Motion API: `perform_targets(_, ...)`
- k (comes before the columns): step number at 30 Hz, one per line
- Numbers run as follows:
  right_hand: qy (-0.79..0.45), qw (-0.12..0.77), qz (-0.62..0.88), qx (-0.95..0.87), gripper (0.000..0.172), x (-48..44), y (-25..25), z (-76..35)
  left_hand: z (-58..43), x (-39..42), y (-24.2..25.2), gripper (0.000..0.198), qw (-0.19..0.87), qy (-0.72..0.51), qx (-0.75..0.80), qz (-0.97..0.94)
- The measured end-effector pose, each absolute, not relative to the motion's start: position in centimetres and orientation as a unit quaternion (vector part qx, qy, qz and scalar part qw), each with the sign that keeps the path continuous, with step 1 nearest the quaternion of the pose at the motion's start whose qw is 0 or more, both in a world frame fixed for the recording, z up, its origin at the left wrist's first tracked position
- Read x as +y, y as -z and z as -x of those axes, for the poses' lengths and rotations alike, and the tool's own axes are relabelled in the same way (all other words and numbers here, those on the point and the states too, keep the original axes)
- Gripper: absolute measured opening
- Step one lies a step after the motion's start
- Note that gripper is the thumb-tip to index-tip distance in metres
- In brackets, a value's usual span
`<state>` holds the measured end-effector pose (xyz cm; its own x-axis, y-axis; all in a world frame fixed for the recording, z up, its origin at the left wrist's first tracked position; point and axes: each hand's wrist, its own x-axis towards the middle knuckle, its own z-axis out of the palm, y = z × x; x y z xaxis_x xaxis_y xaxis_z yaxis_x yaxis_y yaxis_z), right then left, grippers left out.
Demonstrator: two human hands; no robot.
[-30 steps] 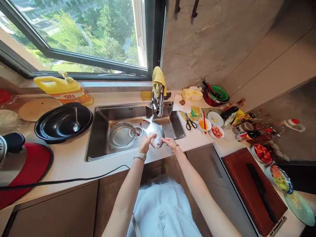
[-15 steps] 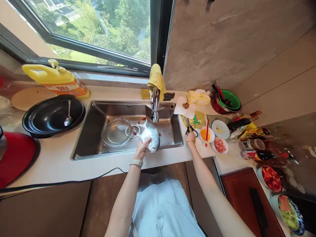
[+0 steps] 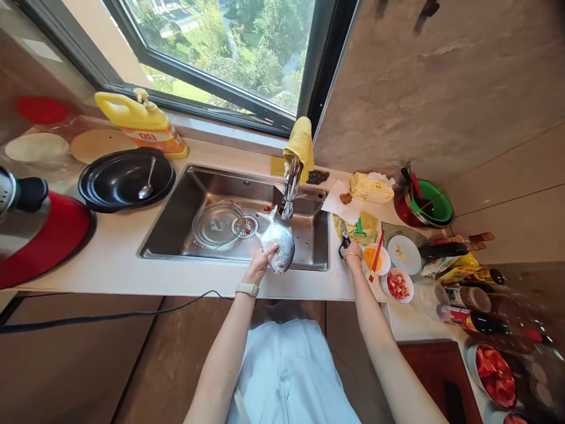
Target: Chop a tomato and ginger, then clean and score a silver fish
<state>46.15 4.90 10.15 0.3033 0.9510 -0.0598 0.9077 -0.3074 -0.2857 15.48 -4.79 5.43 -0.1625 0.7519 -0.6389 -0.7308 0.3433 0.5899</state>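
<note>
My left hand (image 3: 261,262) is closed around the lower side of a silvery flat fish (image 3: 283,246). The fish is held over the sink's front part, head toward me and tail toward the drain. At the counter right of the sink, my right hand (image 3: 352,253) is closed on the black handle of a pair of scissors (image 3: 345,237). Their blades point away from me, beside a green peeler (image 3: 360,228) on a yellow cloth. A bowl of beaten egg (image 3: 385,264) with red chopsticks (image 3: 376,257) across it stands just right of that hand.
A clear glass dish (image 3: 207,231) lies in the steel sink (image 3: 176,203) under the faucet (image 3: 290,188). Left are a black pan (image 3: 112,179) with a spoon and a yellow detergent jug (image 3: 145,126). Bowls, bottles and a cutting board (image 3: 428,365) line the right counter.
The camera view has turned, so the scene sits differently in the picture. My right hand now covers more of the scissors' handles. My left hand still holds the fish over the sink.
</note>
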Motion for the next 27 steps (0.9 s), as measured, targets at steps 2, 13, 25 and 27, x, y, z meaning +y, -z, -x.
perform_targets(2, -0.125, 0.091, 0.802, -0.577, 0.028, 3.8, -10.4, -46.7, -15.5, -4.7, -5.4, 0.038, 0.645, -0.582, 0.495, -0.001)
perform_targets(13, -0.596, 0.149, 0.658, -0.436, 0.041, -2.6, -9.9, -42.9, -13.7, -5.3, -6.8, 0.030, 0.612, -0.638, 0.467, 0.015)
perform_targets(25, -0.786, 0.039, 0.483, -0.383, 0.048, -3.8, -10.9, -33.3, -6.7, -6.0, -8.1, 0.032, 0.628, -0.667, 0.395, 0.072)
perform_targets(27, -0.772, 0.063, 0.476, -0.416, 0.049, -3.6, -10.6, -31.5, -5.1, -6.3, -7.9, 0.039, 0.623, -0.666, 0.409, 0.039)
